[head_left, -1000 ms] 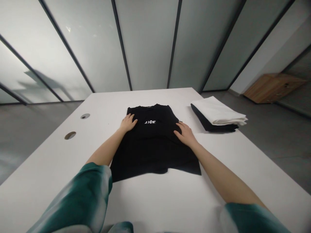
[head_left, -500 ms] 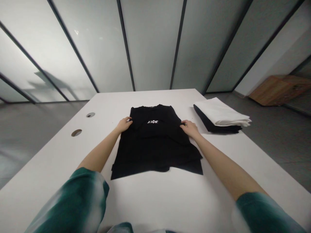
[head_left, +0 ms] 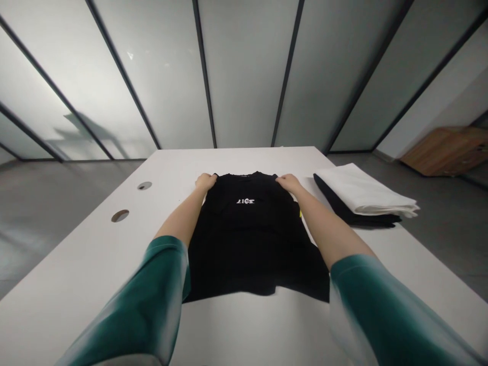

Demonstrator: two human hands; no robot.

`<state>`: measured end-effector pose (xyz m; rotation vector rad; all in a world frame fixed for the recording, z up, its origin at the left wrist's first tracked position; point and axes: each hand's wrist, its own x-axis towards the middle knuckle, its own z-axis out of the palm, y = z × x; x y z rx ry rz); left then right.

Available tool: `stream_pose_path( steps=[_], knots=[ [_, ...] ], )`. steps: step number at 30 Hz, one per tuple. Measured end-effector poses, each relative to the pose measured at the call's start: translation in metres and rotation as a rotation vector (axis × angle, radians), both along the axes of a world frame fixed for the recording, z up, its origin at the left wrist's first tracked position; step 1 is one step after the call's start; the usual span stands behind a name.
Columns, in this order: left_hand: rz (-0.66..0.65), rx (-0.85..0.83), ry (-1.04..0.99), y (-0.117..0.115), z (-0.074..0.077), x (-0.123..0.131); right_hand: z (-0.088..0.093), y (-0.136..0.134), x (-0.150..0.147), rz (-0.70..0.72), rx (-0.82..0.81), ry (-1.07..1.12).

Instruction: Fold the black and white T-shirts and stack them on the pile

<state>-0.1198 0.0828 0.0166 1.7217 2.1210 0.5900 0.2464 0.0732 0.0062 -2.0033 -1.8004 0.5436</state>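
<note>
A black T-shirt (head_left: 251, 239) with small white lettering on it lies flat on the white table, its collar at the far side and its hem towards me. My left hand (head_left: 206, 181) is closed on the shirt's far left corner, by the shoulder. At the far right corner, my right hand (head_left: 288, 183) grips the other shoulder with fingers pinched. Both forearms reach over or along the shirt's sides. A small yellow spot shows at the shirt's right edge, partly behind my right forearm.
A folded white cloth (head_left: 368, 190) rests on a folded black cloth (head_left: 339, 206) at the table's right side. Two round holes (head_left: 120, 216) are cut in the table (head_left: 87, 269) on the left. Beyond the table stand frosted glass panels (head_left: 244, 76), and a wooden cabinet (head_left: 446, 151) is at far right.
Both hands have moved away from me along the shirt's sides, from its middle edges to the shoulder corners. The view has shifted slightly, and the shirt appears a little lower.
</note>
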Motion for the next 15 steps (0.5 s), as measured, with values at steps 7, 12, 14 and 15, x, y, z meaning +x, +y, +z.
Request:
stream_pose_path(
  steps=[7,12,14,15],
  knots=[
    [-0.125,0.105,-0.001,0.010,0.037,0.002,0.034,0.009,0.004,0.106,0.200,0.082],
    [-0.307,0.014,0.179,-0.048,0.013,-0.009,0.013,-0.050,0.017,0.201,0.235,-0.068],
    [-0.302,-0.063,0.245,-0.082,-0.004,-0.019,-0.004,-0.085,0.026,0.193,0.204,-0.175],
    [-0.300,-0.096,0.265,-0.099,-0.011,-0.024,-0.013,-0.102,0.031,0.189,0.177,-0.218]
  ],
)
